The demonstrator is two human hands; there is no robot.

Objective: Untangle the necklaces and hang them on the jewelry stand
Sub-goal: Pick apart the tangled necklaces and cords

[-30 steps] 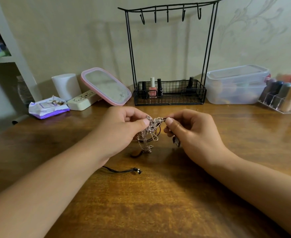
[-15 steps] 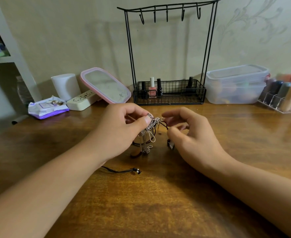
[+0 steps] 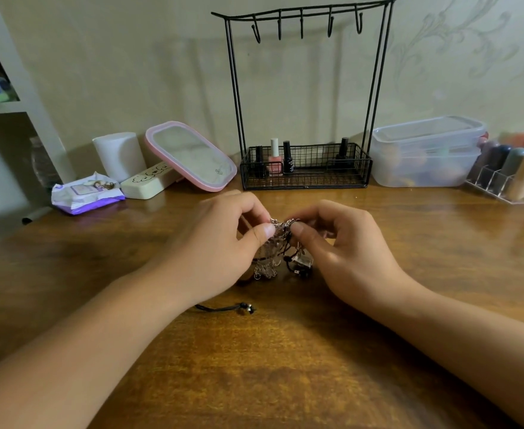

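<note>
While both hands meet above the table (image 3: 285, 382), I see my left hand (image 3: 223, 243) and right hand (image 3: 347, 252) each pinching the tangled necklaces (image 3: 281, 243). Every hook on the jewelry stand (image 3: 304, 97) is bare.

Both my forearms reach forward; left hand (image 3: 223, 243) and right hand (image 3: 344, 249) meet at centre, thumbs and forefingers pinching, other fingers curled.

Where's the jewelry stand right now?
Head view: jewelry stand stands upright at the table's back edge, centre, between the pink mirror and the clear plastic box.
</note>
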